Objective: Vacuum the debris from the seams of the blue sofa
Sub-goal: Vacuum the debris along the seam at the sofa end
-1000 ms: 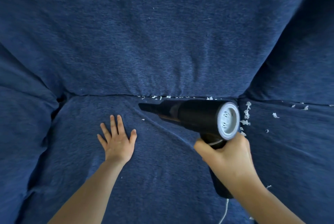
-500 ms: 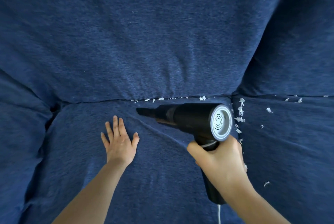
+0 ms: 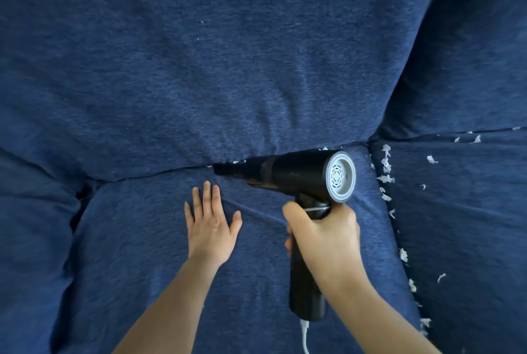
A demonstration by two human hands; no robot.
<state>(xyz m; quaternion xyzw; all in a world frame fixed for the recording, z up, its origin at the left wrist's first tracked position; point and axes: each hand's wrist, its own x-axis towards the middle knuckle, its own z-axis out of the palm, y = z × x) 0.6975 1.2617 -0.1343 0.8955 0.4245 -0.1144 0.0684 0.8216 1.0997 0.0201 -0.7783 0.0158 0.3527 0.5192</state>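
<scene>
A black handheld vacuum with a grey rear vent lies across the blue sofa's seat cushion, its narrow nozzle tip touching the seam under the back cushion. My right hand grips its handle. Flat on the seat cushion, left of the vacuum, rests my left hand with fingers spread. White debris lines the gap between the two seat cushions, and a few flecks sit at the nozzle.
A second seat cushion on the right carries scattered white scraps. A white cord hangs from the vacuum's handle base. The sofa's arm cushion bulges at the left, with a dark gap beside it.
The nozzle has moved up into the back seam and most white flecks there are gone. My left hand stayed flat on the cushion.
</scene>
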